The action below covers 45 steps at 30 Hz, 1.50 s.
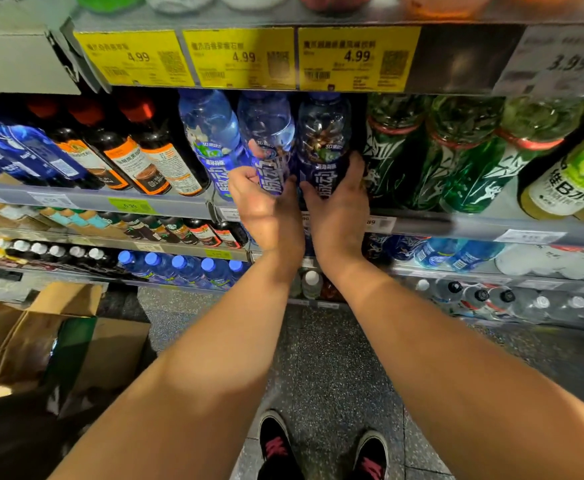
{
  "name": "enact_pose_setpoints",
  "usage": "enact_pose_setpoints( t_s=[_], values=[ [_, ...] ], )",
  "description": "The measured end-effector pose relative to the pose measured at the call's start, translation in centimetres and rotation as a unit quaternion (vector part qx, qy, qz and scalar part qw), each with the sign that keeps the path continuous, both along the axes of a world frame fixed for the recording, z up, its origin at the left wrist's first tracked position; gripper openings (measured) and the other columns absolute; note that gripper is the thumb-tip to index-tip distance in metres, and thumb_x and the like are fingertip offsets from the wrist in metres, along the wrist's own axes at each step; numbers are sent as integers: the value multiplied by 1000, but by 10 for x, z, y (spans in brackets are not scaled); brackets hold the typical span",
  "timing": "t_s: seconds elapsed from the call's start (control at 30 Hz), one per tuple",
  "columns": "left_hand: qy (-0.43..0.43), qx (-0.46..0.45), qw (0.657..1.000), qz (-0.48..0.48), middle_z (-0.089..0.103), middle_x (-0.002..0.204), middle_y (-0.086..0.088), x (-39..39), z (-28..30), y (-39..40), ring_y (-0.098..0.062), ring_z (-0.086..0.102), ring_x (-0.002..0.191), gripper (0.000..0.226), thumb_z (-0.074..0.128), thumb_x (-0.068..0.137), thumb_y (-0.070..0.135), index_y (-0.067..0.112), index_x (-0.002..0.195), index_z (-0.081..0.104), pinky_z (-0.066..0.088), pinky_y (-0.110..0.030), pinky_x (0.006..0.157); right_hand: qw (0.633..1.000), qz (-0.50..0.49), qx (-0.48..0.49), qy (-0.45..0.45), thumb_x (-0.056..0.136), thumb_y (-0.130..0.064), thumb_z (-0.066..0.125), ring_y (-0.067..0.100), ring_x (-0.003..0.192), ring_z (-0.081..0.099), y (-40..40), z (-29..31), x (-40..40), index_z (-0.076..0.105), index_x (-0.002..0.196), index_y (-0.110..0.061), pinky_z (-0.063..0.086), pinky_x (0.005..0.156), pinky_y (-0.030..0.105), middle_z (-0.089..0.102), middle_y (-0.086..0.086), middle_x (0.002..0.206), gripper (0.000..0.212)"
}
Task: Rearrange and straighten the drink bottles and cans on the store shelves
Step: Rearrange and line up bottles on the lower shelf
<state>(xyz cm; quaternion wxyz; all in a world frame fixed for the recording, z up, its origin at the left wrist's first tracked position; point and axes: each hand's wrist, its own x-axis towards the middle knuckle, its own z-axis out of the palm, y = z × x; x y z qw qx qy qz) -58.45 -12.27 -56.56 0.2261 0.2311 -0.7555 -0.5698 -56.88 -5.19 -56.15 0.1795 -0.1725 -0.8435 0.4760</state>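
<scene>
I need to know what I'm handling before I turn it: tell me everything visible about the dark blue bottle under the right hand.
The dark blue bottle is clear plastic with a blue cap tucked under the shelf edge above. A dark blue wrap label with large white characters covers its lower body. It stands roughly upright on the shelf, between a lighter blue bottle and a green bottle. The right hand grips its lower half; its base is hidden.

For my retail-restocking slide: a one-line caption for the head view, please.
Left hand and right hand each grip a blue drink bottle on the shelf.
</scene>
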Motion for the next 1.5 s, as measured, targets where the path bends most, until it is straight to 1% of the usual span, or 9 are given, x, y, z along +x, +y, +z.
enact_pose_setpoints(
  t_s=[0.17, 0.4, 0.5, 0.6, 0.67, 0.73, 0.9, 1.3, 1.5],
  values=[
    [38, -18, 999, 23, 56, 95, -8, 28, 3, 22, -25, 54, 86, 36, 77, 74, 17, 17, 101, 53, 46, -32, 77, 998, -15, -47, 39, 89, -24, 72, 25, 109, 63, 21, -1, 25, 49, 133, -4, 50, 92, 30, 64, 12, 121, 53],
    [15, -79, 982, -170, 66, 111, -6, 51, 6, 101, -22, 65, 103, 40, 76, 82, 20, 11, 118, 61, 51, -37, 91, 987, -112, -93, 63, 91, -26, 67, 14, 85, 62, 99, 1, 63, 56, 107, -20, 45, 74, 15, 66, 2, 97, 20],
    [16, -113, 978, -177, 55, 134, -14, 44, 3, 121, -29, 54, 126, 68, 76, 83, 24, 2, 140, 47, 45, -38, 105, 982, -153, -66, 85, 90, -32, 66, 16, 90, 55, 133, -4, 67, 55, 109, -12, 44, 80, 17, 60, 6, 103, 30],
    [36, -130, 979, -155, 45, 146, -23, 38, 1, 134, -35, 44, 138, 68, 66, 89, 11, -8, 146, 36, 37, -44, 115, 979, -175, -53, 87, 86, -33, 70, 29, 107, 52, 158, -11, 64, 49, 117, -9, 46, 94, 41, 51, 14, 118, 45],
    [48, -153, 978, -130, 43, 147, -28, 32, -4, 139, -39, 40, 140, 66, 63, 89, 9, -13, 145, 35, 25, -33, 122, 983, -167, -32, 68, 84, -32, 72, 32, 116, 50, 170, -13, 62, 47, 126, -1, 43, 98, 39, 49, 17, 125, 57],
    [18, -134, 984, -118, 40, 151, -26, 23, -5, 141, -36, 36, 144, 70, 66, 89, 9, -10, 148, 32, 15, -20, 121, 990, -136, -8, 36, 84, -29, 74, 34, 125, 47, 178, -13, 58, 44, 135, 3, 39, 101, 34, 47, 19, 132, 67],
    [-48, -118, 984, -128, 49, 145, -21, 3, -11, 137, -35, 45, 137, 74, 71, 82, 9, -3, 146, 38, 34, -46, 113, 997, -75, 8, -13, 84, -24, 77, 30, 135, 41, 193, -15, 42, 35, 147, 1, 30, 110, 30, 46, 17, 144, 80],
    [-99, -103, 979, -142, 55, 117, -1, -4, -9, 132, -17, 53, 106, 68, 80, 84, 25, 6, 134, 39, 34, -15, 87, 998, -41, -17, -39, 83, -22, 78, 29, 119, 59, 208, -14, 32, 36, 140, -6, 51, 100, 39, 60, 14, 131, 73],
    [-68, -166, 978, -107, 61, 115, -8, 12, -17, 128, -28, 59, 106, 62, 82, 79, 32, 7, 120, 43, 46, -36, 91, 998, -38, -38, -37, 80, -20, 80, 22, 110, 62, 212, -11, 29, 38, 134, -6, 49, 87, 22, 63, 8, 124, 69]
  ],
)
